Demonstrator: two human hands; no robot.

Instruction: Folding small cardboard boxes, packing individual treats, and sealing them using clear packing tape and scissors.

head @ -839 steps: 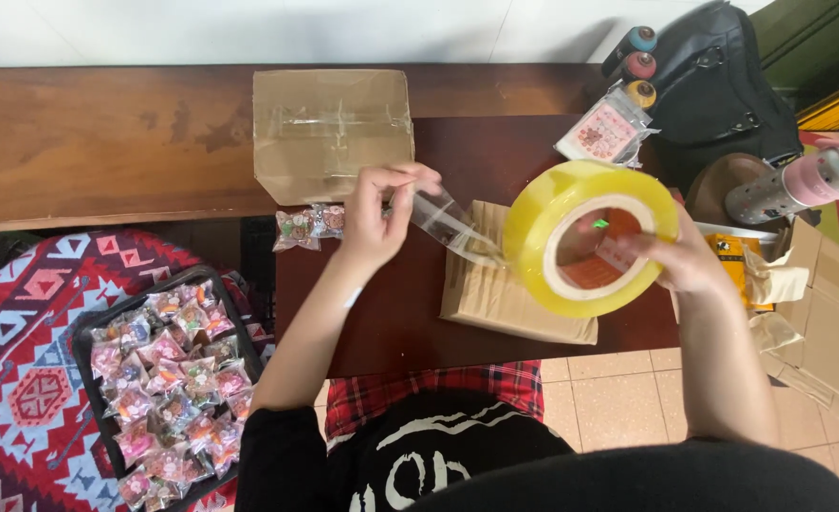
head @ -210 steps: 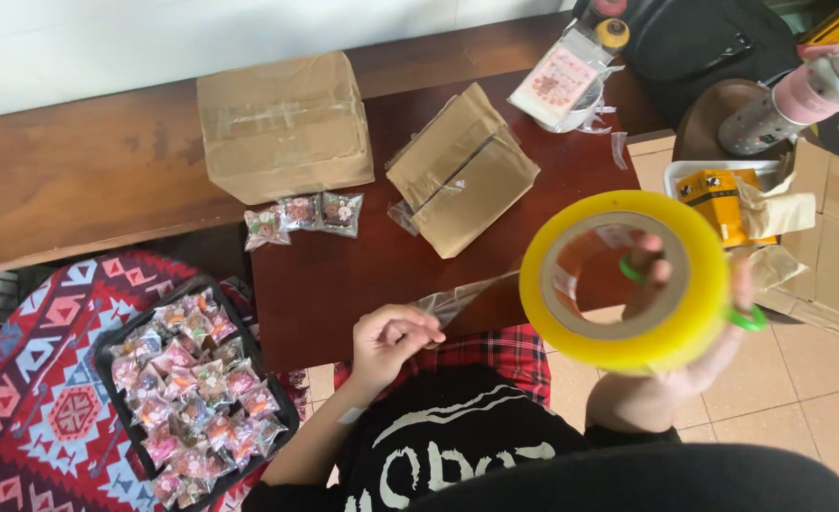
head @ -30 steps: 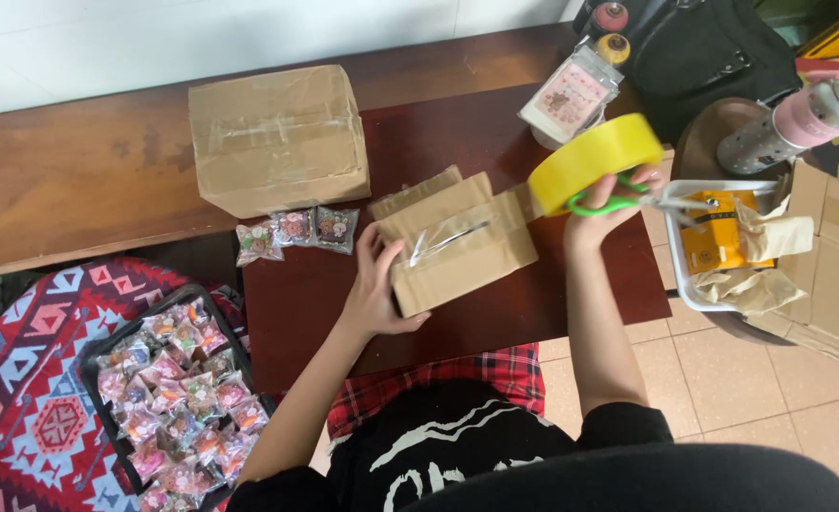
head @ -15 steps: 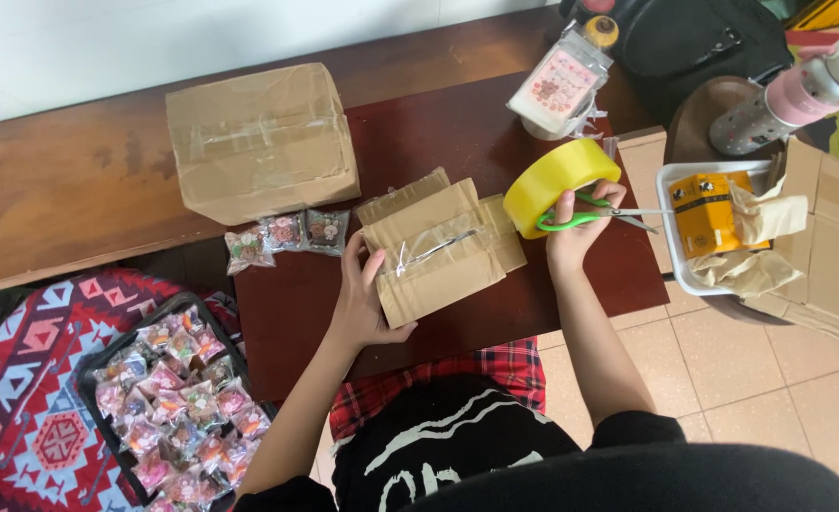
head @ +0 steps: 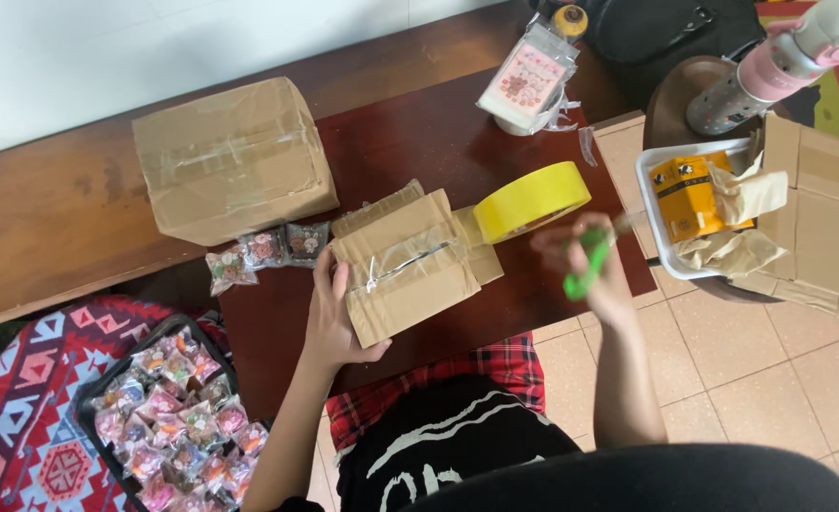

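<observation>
A small cardboard box (head: 412,267) lies on the dark red table (head: 419,142), its flaps taped with clear tape. My left hand (head: 332,324) presses on its left side and front corner. A big yellow tape roll (head: 531,201) stands on edge just right of the box, a strip of tape still joining them. My right hand (head: 585,261) is right of the roll, blurred, gripping green-handled scissors (head: 585,268).
A larger taped cardboard box (head: 232,158) sits at the back left, three wrapped sweets (head: 263,253) in front of it. A black tray of several wrapped sweets (head: 175,417) lies on a patterned rug. A white tray with a yellow packet (head: 690,197), flat cardboard (head: 822,223) and a bottle (head: 770,68) stand on the right.
The tape roll has come down from my right hand and now stands on the table by the box. My right hand has drawn back to the right with the green scissors.
</observation>
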